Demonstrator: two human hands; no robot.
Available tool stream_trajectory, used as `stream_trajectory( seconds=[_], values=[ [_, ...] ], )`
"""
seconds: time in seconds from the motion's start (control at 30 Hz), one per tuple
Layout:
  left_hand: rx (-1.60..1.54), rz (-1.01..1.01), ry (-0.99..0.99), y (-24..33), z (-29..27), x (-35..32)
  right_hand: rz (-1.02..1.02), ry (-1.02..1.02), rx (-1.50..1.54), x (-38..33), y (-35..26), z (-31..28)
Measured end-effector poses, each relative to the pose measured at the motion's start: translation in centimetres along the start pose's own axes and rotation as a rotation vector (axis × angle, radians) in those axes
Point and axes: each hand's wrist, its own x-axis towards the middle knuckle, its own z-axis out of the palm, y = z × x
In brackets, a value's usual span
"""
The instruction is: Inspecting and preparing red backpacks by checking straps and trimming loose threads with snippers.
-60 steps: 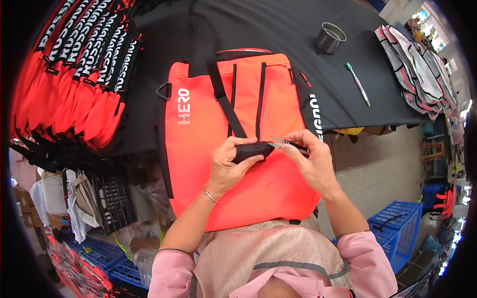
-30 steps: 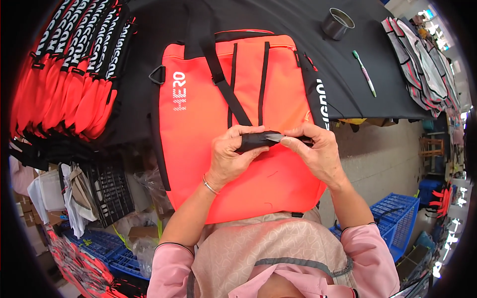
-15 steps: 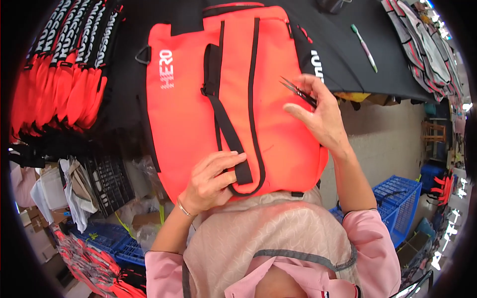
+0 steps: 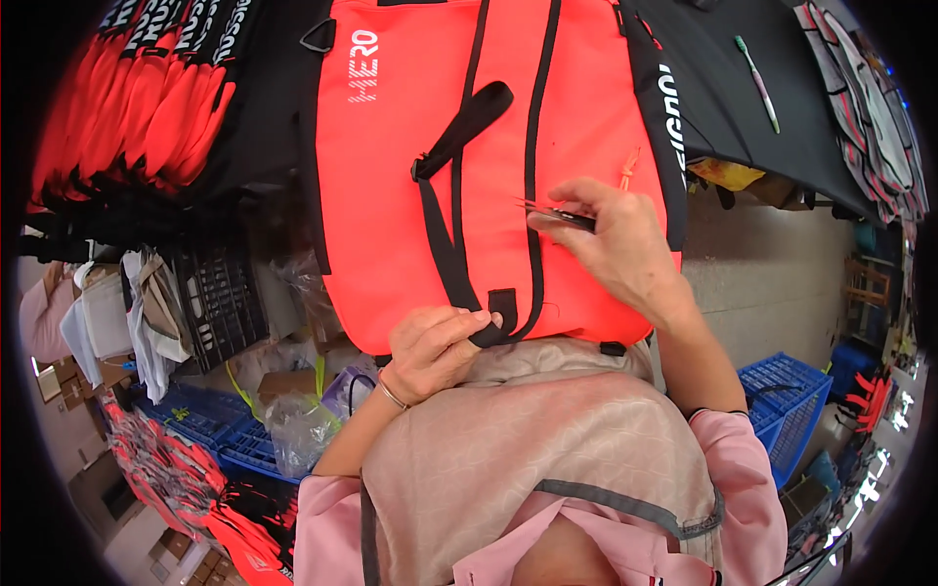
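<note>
Lying flat on the black-covered table [image 4: 723, 68], the coral-red backpack [image 4: 391, 195] is drawn toward the near edge, so its lower seam sits within reach. The near end of a black webbing strap [image 4: 445, 225] is pinched by the left hand [image 4: 435, 347], apparently to keep it taut. Small thread snips [image 4: 557, 213] are pinched in the right hand [image 4: 620, 249], blades resting on the smooth woven fabric beside black piping. Finished backpacks [image 4: 147, 107] are stacked far left; a green pen [image 4: 758, 80] lies far right.
</note>
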Motion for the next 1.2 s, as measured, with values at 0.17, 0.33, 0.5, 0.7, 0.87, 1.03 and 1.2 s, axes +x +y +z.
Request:
stream_trajectory(
  seconds=[0.17,0.33,0.5,0.7,0.87,1.03,1.2],
  values=[
    [0.138,0.020,-0.069,0.0,-1.2,0.0,0.089,-0.108,-0.055,0.9,-0.2,1.2],
    [-0.209,-0.062,-0.114,-0.6,-2.4,0.3,0.087,-0.090,0.339,1.9,0.1,2.1],
    [-0.738,-1.062,0.129,1.3,-2.2,3.2,0.099,-0.034,0.694,2.1,-2.3,1.6],
    [-1.117,-1.140,-0.034,1.2,-1.1,5.0,-0.046,0.084,0.469,2.2,-1.6,2.2],
    [-1.051,-1.153,0.023,1.2,-0.3,4.4,-0.278,0.123,0.101,-0.9,-1.9,0.8],
    [-1.152,-1.075,-0.009,1.4,-0.2,4.8,-0.665,-0.110,-0.155,-2.5,-2.4,1.9],
    [-1.261,-1.001,0.041,1.5,0.0,4.2,-0.856,-0.088,-0.346,-2.0,-2.6,2.6]
  ],
)
